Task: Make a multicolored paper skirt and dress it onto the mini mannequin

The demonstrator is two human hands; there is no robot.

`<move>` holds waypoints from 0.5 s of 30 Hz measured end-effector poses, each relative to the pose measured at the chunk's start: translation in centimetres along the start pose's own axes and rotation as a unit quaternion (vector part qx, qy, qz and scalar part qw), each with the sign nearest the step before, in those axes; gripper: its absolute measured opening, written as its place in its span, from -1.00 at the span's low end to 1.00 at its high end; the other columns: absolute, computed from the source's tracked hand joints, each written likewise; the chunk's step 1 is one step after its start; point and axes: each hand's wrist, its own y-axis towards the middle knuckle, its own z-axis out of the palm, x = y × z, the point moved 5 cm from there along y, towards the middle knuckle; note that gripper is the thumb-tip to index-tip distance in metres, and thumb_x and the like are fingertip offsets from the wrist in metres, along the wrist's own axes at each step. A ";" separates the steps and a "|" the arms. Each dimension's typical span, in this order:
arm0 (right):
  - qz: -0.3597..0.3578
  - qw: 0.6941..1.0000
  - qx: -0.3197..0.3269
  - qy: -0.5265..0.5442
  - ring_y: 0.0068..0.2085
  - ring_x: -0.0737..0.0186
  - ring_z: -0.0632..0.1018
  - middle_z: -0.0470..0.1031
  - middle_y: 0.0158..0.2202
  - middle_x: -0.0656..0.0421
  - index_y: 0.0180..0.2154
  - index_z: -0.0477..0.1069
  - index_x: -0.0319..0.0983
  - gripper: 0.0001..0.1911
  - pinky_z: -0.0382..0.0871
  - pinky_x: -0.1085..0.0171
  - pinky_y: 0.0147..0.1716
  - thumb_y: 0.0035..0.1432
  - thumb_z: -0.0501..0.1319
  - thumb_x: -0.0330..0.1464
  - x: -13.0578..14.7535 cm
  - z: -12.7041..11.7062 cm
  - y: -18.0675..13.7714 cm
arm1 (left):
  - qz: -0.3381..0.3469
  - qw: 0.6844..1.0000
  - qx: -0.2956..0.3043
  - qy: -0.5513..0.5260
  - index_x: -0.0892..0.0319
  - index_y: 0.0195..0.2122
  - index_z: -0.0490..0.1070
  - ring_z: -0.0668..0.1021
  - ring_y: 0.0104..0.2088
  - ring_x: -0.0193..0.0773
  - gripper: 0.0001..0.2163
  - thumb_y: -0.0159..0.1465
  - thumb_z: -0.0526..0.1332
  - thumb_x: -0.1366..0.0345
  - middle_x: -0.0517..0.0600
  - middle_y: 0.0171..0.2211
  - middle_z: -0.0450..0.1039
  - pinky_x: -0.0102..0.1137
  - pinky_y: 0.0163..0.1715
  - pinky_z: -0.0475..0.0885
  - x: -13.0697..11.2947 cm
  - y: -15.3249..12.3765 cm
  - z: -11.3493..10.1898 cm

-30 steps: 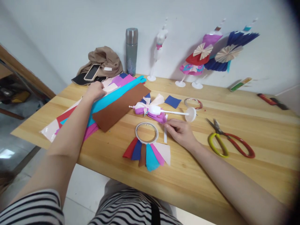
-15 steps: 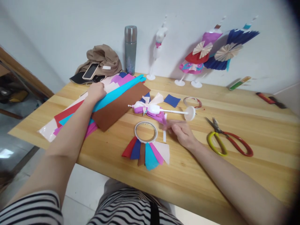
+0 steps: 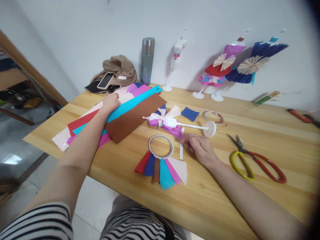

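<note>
My left hand (image 3: 112,101) is closed over the stack of coloured paper sheets (image 3: 136,116) at the table's left; its fingertips are hidden, so what they grip does not show. A small white mannequin (image 3: 170,122) lies on its side, wrapped in magenta paper (image 3: 177,131) with a pale bow (image 3: 173,112). My right hand (image 3: 200,148) rests on the table just below the mannequin's stand. Its fingers are pressed together at the loose end of the magenta paper. Beside them lies a narrow white strip (image 3: 181,151).
Nearer me is a tape roll (image 3: 161,146) with a fan of coloured paper pieces (image 3: 167,176). Scissors (image 3: 246,155) lie at right. Behind stand a bare mannequin (image 3: 168,88), two dressed mannequins (image 3: 221,70) and a flask (image 3: 147,63). A phone (image 3: 106,80) rests on brown cloth (image 3: 122,68).
The whole scene has shifted right and slightly down as my head turned a little. Both hands keep nearly the same places on the paper stack and beside the mannequin.
</note>
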 end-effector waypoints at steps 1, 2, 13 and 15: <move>0.000 1.000 0.002 -0.001 -0.51 0.23 0.44 0.40 -0.57 0.17 -0.44 0.50 -0.22 -0.41 0.30 0.25 -0.49 0.39 -0.07 -0.02 0.0 0.0 0.0 | -0.003 1.000 0.002 -0.007 0.29 -0.03 0.51 0.53 0.04 0.09 -0.66 0.17 0.15 0.40 0.30 -0.02 0.53 -0.22 0.00 0.40 0.1 0.0 -0.1; 0.001 1.000 0.005 -0.002 -0.51 0.23 0.44 0.40 -0.57 0.17 -0.44 0.49 -0.22 -0.41 0.30 0.24 -0.49 0.39 -0.08 -0.01 0.0 0.0 0.0 | -0.006 1.000 0.005 -0.014 0.28 -0.05 0.51 0.54 0.02 0.07 -0.67 0.17 0.16 0.39 0.28 -0.04 0.53 -0.24 -0.01 0.41 0.2 0.0 -0.2; -0.001 1.000 0.012 0.001 -0.52 0.19 0.44 0.41 -0.58 0.15 -0.45 0.50 -0.19 -0.40 0.31 0.20 -0.48 0.37 -0.07 0.03 -0.1 0.1 0.1 | -0.050 0.998 -0.020 -0.041 0.24 -0.06 0.52 0.54 -0.03 0.04 -0.69 0.22 0.13 0.30 0.23 -0.06 0.53 -0.22 -0.06 0.42 3.1 -0.6 -2.3; 0.000 1.000 0.010 0.001 -0.53 0.19 0.43 0.41 -0.57 0.15 -0.44 0.50 -0.19 -0.41 0.31 0.20 -0.48 0.37 -0.06 0.03 -0.1 0.1 0.1 | -0.052 0.997 -0.041 -0.031 0.26 0.02 0.48 0.49 0.05 0.09 -0.65 0.24 0.10 0.33 0.28 0.02 0.48 -0.17 0.01 0.39 2.6 -1.0 -2.6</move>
